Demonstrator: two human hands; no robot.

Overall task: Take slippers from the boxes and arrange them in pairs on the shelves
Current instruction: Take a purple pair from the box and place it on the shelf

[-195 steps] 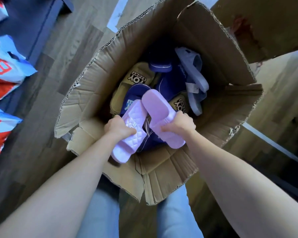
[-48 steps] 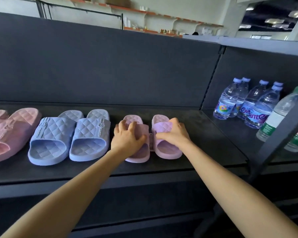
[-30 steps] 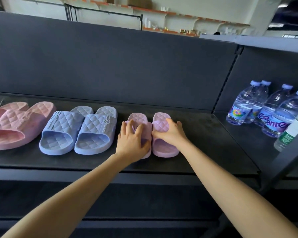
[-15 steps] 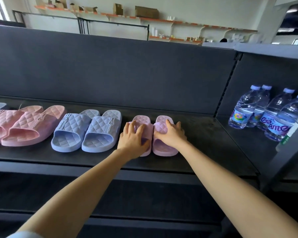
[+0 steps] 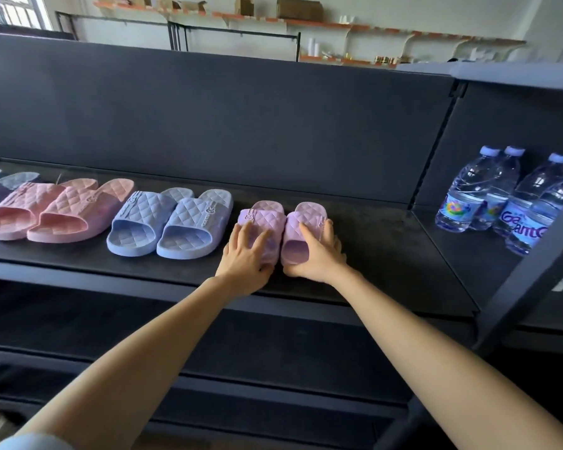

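Lilac quilted rubber slippers (image 5: 263,217), one pair, soles down on black metal shelf board (image 5: 387,251), toes toward dark back panel (image 5: 208,118), inner sides touching or very nearly so. Diamond-quilted straps and footbeds, small raised emblem on each strap.

Left hand (image 5: 244,254) laid flat on left-side slipper, fingers (image 5: 242,238) straight and spread across strap, thumb down by heel end. Right hand (image 5: 319,251) gripping right-side slipper: thumb lying over strap, fingers (image 5: 329,230) curled round outer side.

Heels of pair under both palms, near front edge of board. Just beside on the left, pale blue quilted pair (image 5: 169,222), narrow gap between; beyond that, pink quilted pair (image 5: 56,212). Rightward, bare board, then clear plastic water bottles (image 5: 481,196) on adjoining board, well apart. Strip of open board behind toes up to panel.
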